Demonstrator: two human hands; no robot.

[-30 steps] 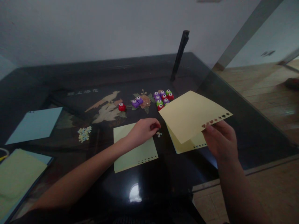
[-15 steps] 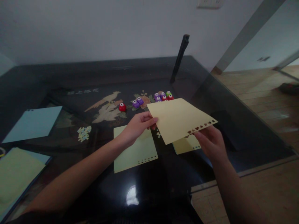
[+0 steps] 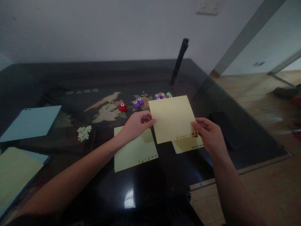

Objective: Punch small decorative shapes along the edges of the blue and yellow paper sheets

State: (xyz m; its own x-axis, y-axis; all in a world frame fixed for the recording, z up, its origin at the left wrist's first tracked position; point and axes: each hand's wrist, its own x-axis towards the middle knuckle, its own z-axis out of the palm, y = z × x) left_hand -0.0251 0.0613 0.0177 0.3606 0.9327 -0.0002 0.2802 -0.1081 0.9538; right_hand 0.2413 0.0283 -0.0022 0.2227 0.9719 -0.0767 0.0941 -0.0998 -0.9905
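Note:
A pale yellow sheet of paper [image 3: 172,117] is held up over the table, a row of small punched shapes along its lower edge. My left hand [image 3: 138,124] pinches its left edge between thumb and fingers. At the right edge, my right hand [image 3: 209,131] grips it the same way. Below my left hand lies a pale green sheet [image 3: 136,153] with punched shapes near its bottom edge. Another punched yellow sheet [image 3: 185,147] is partly hidden under the held one. Behind it stand several purple, red and green craft punches [image 3: 163,95], some partly covered.
Two purple punches [image 3: 138,103] and a red punch [image 3: 123,107] stand mid-table. A pile of small paper cut-outs [image 3: 84,133], a blue sheet [image 3: 33,122] and stacked yellow-green paper [image 3: 18,172] lie left. A black upright bar [image 3: 180,61] rises at the back; a dark flat object [image 3: 222,128] lies right.
The held yellow sheet has turned to face me more squarely. My right hand has moved slightly left and up, from the punched bottom edge to the sheet's right edge.

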